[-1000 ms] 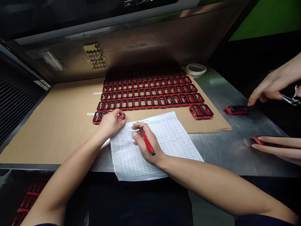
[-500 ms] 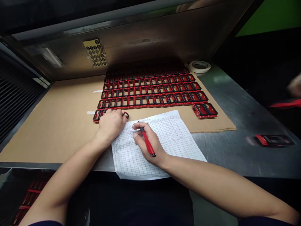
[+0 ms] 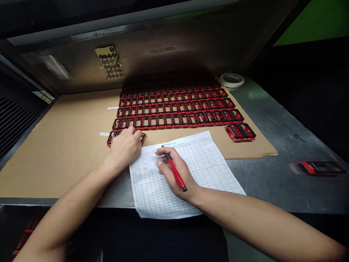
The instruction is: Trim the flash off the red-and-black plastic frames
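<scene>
My right hand [image 3: 177, 171] is closed around a red pen [image 3: 177, 174], held above a printed form [image 3: 212, 169] with a grid and a few handwritten marks near its left side. The pen's dark tip points away from me, toward the form's heading. My left hand [image 3: 125, 145] lies curled over red-and-black rectangular frames [image 3: 111, 138] at the left of the front row. Its fingers wrap down onto a frame whose edge shows at their right, with the fingertips mostly hidden. Behind it, several rows of the same frames [image 3: 169, 119] stand on brown cardboard [image 3: 68, 145].
Two joined frames [image 3: 241, 131] sit at the cardboard's right edge. A single blurred frame [image 3: 321, 167] lies on the metal bench [image 3: 272, 189]. A tape roll [image 3: 231, 80] is at the back right. A yellow sticker sheet [image 3: 109, 62] hangs on the metal back wall.
The frame beside my left hand is lower and flatter, and that hand has shifted slightly left. Another person's hand with a red item has left the right edge. The view has tilted slightly.
</scene>
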Available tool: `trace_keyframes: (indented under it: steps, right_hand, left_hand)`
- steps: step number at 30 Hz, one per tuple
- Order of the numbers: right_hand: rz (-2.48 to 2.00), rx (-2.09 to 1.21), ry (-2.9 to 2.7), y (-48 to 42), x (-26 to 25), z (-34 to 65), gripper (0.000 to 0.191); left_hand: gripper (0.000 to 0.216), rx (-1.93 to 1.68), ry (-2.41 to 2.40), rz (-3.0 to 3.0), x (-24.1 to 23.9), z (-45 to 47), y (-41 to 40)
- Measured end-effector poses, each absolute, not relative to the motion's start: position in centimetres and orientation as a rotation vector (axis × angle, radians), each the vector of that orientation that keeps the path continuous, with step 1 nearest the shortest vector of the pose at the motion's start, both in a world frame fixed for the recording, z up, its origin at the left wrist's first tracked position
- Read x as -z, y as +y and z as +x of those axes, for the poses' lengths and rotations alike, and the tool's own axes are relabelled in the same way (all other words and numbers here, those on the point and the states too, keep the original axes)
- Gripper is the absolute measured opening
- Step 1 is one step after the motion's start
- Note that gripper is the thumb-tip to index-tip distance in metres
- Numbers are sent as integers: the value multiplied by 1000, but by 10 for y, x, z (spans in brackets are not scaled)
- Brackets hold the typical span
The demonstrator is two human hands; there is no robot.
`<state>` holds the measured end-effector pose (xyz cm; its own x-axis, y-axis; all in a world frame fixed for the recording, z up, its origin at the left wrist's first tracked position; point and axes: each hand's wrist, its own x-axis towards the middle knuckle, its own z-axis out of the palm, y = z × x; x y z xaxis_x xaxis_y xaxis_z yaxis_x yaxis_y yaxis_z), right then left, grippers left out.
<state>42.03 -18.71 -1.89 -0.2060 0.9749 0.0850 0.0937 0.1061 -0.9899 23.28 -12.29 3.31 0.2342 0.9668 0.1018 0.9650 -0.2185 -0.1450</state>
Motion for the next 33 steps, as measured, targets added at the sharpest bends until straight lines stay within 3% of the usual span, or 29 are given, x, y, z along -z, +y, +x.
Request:
trace_keyframes:
  steps: [7,13,18,21,27,33]
  right_hand:
    - [-1141,-1284,-1454,-189,21,422,25]
    - [-1150,-1309,-1422,-191,24,422,23]
    - [-1122,-1318,-1369,-191,25,421,25]
    - [-1114,-1356,-1322,-193,24,421,26]
    - [-1169,-1300,-1457,-201,22,421,32]
    - [-1159,-1303,-1573,-202,20,425,36]
  left_hand:
    - [29,-86,-1847,-2476,-32,220,-120]
    - [25,71,-1898,-2424,-34,217,-126]
    - [15,225,-1653,-2934,-61,206,-150]
    - [13,133,-1476,-3122,-68,205,-163]
    - [22,-48,-1441,-2952,-60,210,-171]
    - [36,-641,-1575,-2908,-58,218,-171]
